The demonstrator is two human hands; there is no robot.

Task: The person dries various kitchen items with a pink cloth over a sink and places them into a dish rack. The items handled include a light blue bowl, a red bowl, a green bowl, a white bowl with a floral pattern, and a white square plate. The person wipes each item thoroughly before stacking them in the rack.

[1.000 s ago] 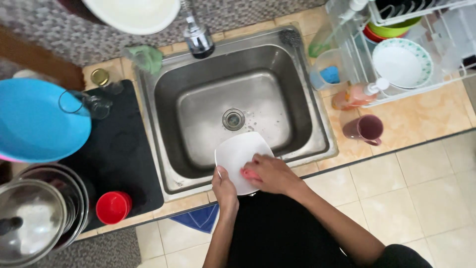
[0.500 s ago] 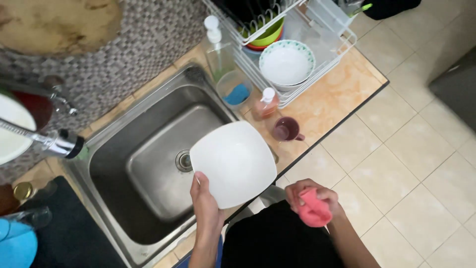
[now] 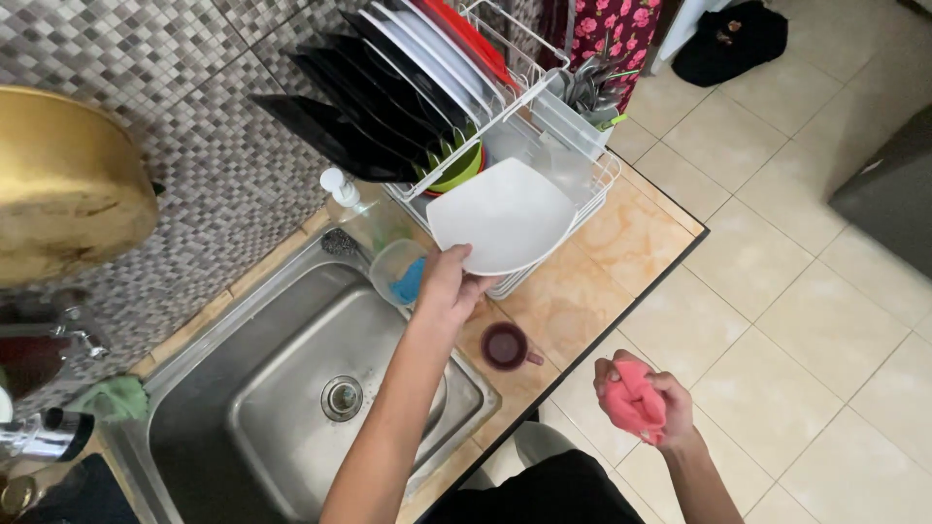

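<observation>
On the tiled desk, the rack [image 3: 544,146] is lying at one o'clock from the left hand [image 3: 449,286], which is gripping the white plate [image 3: 505,215]; the right hand [image 3: 646,393] is squeezing a pink sponge [image 3: 631,403].

White plate [image 3: 505,215] over dish rack [image 3: 592,184]

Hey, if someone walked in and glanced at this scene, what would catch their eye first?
Most striking is the white plate, held up by the left hand in front of the dish rack, above the counter's right end. Next comes the pink sponge, squeezed in the right hand out over the tiled floor. The steel sink fills the lower left, with a dark purple mug beside it.
</observation>
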